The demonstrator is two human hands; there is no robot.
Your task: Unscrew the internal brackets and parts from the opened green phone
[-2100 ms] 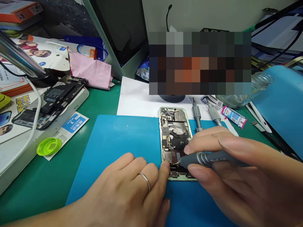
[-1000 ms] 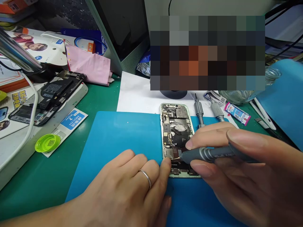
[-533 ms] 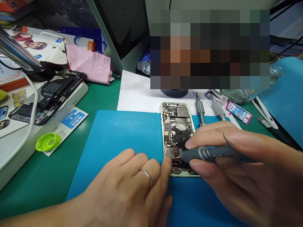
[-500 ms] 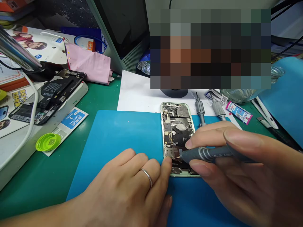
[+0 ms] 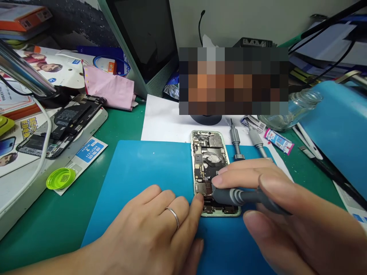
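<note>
An opened smartphone with its inner parts bare lies on the blue mat. My left hand, a ring on one finger, has its fingers curled together. Its index fingertip presses on the phone's lower left edge. My right hand holds a dark grey screwdriver, slanted low over the phone. One finger lies on top of the handle, and the thumb is apart from it below. The driver's tip is at the lower part of the phone; whether it sits in a screw cannot be made out.
Beyond the phone lie two more screwdrivers, a small packet and a glass jar. White tweezers are to the right. A detached phone screen rests on a white box at left, near a green cap.
The view has tilted up slightly. My right thumb has moved away from the screwdriver's handle. My left index finger stays on the phone's edge.
</note>
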